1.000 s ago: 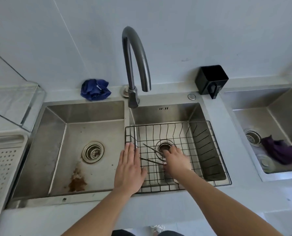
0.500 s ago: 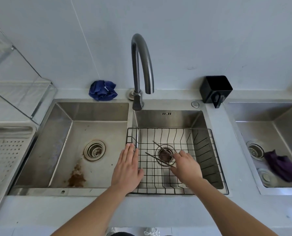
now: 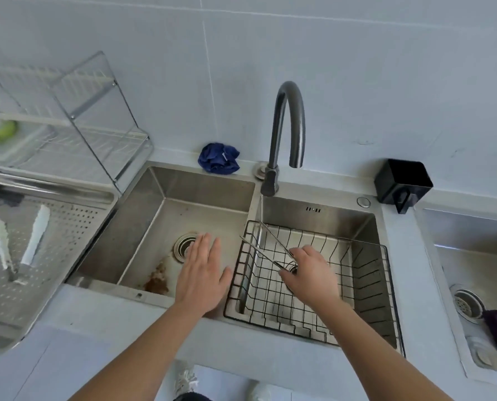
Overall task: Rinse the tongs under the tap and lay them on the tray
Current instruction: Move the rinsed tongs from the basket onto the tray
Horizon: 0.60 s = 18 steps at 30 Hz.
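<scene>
Steel tongs (image 3: 260, 251) sit over the wire basket (image 3: 366, 285), tips pointing to 10 o'clock. The right hand (image 3: 308, 273) pinches their joined end with curled fingers. The left hand (image 3: 204, 276), at the basket's 9 o'clock, hovers flat with its fingers straight and close together. The tap (image 3: 288, 128) stands at 12 o'clock, and the tray (image 3: 68, 227) lies far off at 9.

The right hand (image 3: 311, 273) pinches the joined end of the metal tongs (image 3: 259, 250) above the wire basket (image 3: 369, 287) seated in the right basin of the sink (image 3: 206, 192). The tongs' two arms spread toward the basket's rear-left corner. The left hand (image 3: 202, 276) lies flat, fingers straight, over the left basin's front-right corner.
</scene>
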Each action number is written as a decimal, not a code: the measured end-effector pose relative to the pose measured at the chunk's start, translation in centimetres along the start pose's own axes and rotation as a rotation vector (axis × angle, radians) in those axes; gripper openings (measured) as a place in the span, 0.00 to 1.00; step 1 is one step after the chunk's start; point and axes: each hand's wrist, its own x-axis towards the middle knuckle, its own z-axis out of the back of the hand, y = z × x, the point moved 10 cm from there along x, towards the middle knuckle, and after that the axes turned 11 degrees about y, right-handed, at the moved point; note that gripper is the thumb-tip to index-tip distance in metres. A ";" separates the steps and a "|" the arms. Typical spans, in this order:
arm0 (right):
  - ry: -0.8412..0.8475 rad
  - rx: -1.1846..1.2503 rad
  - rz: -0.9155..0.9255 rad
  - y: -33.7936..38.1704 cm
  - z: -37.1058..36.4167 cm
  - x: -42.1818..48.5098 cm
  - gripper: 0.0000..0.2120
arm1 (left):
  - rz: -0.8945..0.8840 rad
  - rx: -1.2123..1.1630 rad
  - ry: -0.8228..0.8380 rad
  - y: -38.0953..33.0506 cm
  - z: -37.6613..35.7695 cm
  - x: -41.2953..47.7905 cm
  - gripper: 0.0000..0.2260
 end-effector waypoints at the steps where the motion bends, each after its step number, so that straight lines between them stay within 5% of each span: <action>1: 0.001 0.006 0.024 1.2 0.0 0.3 0.24 | 0.025 -0.005 -0.010 1.0 0.5 -0.5 0.30; 18: 0.063 0.035 0.315 26.9 -4.1 2.5 0.26 | 0.367 -0.100 -0.172 23.4 7.8 -10.5 0.32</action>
